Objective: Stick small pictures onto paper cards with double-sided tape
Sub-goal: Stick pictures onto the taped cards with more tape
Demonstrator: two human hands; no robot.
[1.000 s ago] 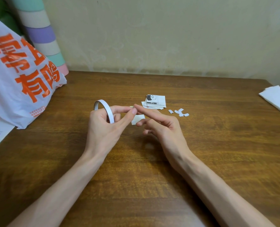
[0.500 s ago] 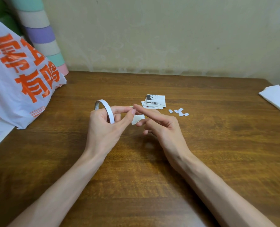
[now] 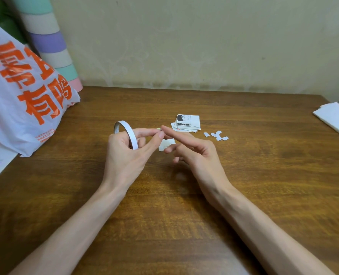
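One small pile of white paper cards (image 3: 194,124) w/ a black-and-white picture (image 3: 182,118) on top lies on the brown wooden table (image 3: 244,185), so we think some cards are done. A few tiny white paper scraps (image 3: 216,135) lie just beside the pile, prob. peeled tape backing. One more small white card (image 3: 165,144) lies flat below our fingertips. We see no tape or picture on it yet, so more is left to do.

Our left hand (image 3: 125,157) holds the thin white ring of double-sided tape (image 3: 130,135) up off the table. Left thumb & pointer are pressed together on a tiny bit at the tips. It's too small to tell, maybe the tape end. Our right hand (image 3: 196,153) holds nothing we can see: pointer straight, tip touching the left fingertips, other fingers loosely curled. The tape ring sits left of that pinch, and the card lies just under it.
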